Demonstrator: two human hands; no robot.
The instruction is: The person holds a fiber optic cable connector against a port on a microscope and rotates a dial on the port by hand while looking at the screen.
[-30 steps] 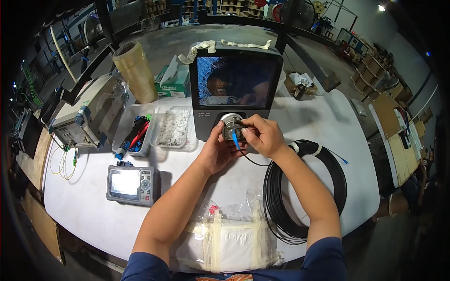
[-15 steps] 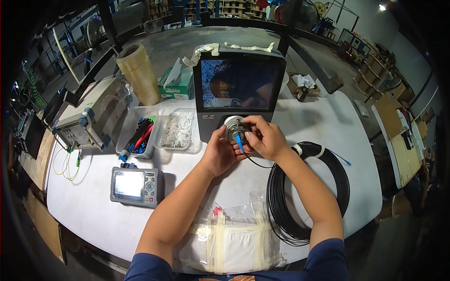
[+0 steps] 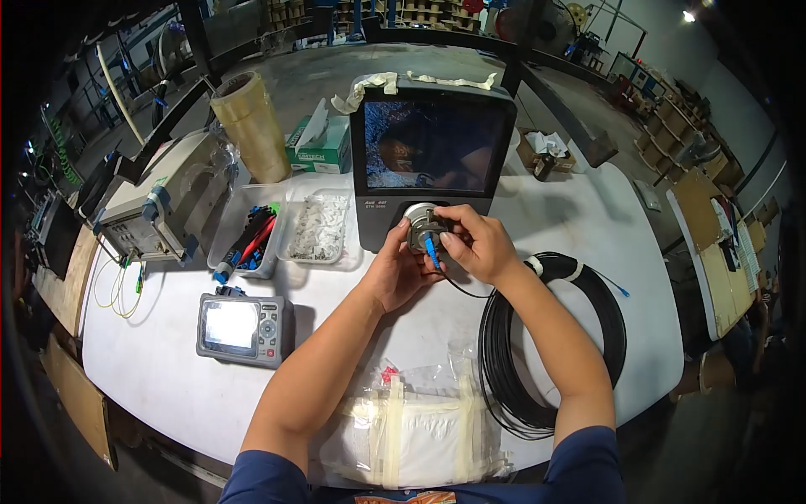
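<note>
A dark inspection device with a screen (image 3: 428,147) stands at the far middle of the table, a round metal fitting (image 3: 426,228) on its front. My left hand (image 3: 401,273) cups this fitting from the left and below, thumb against its edge. On the right side, my right hand (image 3: 480,244) has its fingers closed on the fitting, by the blue fiber connector (image 3: 431,249) seated in it. From the connector a black cable (image 3: 462,291) runs down to the coiled black cable (image 3: 497,370) on the right. Some fingertips are hidden behind the fitting.
To the left are a handheld tester (image 3: 243,329), a tub of tools and blue parts (image 3: 220,244), a tub of small clear pieces (image 3: 315,228), a tape stack (image 3: 252,126) and a grey instrument (image 3: 151,202). A taped plastic packet (image 3: 428,437) lies in front.
Both hands stay at the fitting with almost no movement. The camera view has shifted slightly.
</note>
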